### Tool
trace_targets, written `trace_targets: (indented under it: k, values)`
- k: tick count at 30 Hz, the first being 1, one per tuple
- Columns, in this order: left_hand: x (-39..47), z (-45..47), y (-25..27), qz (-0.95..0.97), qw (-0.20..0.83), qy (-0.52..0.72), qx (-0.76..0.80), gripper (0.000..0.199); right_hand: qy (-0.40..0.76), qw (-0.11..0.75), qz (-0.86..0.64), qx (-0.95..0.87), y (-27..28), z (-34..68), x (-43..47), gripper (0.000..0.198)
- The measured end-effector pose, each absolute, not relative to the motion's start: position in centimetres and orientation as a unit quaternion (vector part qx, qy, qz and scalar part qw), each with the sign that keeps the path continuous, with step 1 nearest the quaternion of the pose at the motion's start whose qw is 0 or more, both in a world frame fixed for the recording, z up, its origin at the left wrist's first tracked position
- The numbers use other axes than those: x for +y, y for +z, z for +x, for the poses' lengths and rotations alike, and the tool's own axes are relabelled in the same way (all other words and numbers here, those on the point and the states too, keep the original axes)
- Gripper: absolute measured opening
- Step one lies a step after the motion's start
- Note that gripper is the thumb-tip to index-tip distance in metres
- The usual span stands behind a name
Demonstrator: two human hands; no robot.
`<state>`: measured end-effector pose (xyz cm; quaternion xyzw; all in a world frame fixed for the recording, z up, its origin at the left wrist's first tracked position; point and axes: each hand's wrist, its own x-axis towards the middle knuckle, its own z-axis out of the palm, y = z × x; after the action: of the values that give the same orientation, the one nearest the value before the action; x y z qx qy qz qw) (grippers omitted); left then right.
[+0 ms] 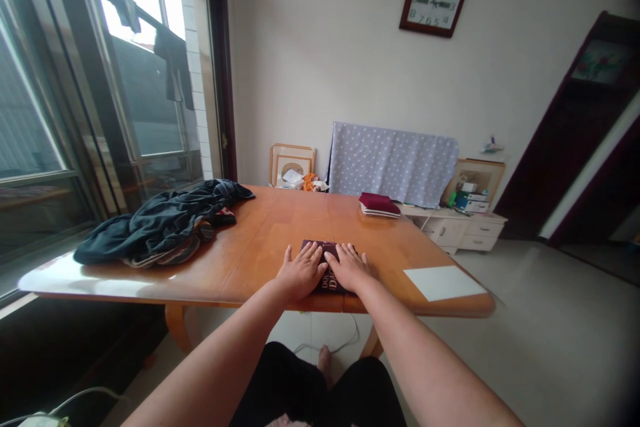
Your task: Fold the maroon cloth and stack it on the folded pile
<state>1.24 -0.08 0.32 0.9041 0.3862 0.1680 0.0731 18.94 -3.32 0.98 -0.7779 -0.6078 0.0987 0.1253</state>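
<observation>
A small folded dark garment (330,282) with pale printed lettering lies near the front edge of the wooden table (280,233). My left hand (302,272) rests flat on its left part, fingers stretched out and a little apart. On its right part lies my right hand (349,267), also flat with fingers extended. The two thumbs almost meet over the middle. Much of the garment is hidden beneath both hands.
Dark clothes (165,223) lie heaped on the table's left side. A folded stack of maroon and striped cloth (379,205) sits at the back right. A white sheet (445,281) lies by the right edge. Behind stand a cloth-covered object (393,163) and a white cabinet (470,232).
</observation>
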Motion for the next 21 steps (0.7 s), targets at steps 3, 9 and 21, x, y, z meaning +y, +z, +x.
trace_targets:
  k: [3, 9, 21]
  values:
    - [-0.1, 1.4, 0.1, 0.902, 0.057, 0.177, 0.389, 0.057, 0.093, 0.129, -0.778, -0.607, 0.9, 18.9, -3.5, 0.080]
    - [0.0, 1.4, 0.0, 0.903, 0.048, 0.167, 0.393, 0.058, 0.094, 0.125, -0.779, -0.608, 0.6, 19.4, -4.3, 0.082]
    - [0.6, 1.5, 0.0, 0.909, 0.038, 0.115, 0.398, 0.065, 0.099, 0.130, -0.783, -0.601, 0.6, 19.8, -4.8, 0.082]
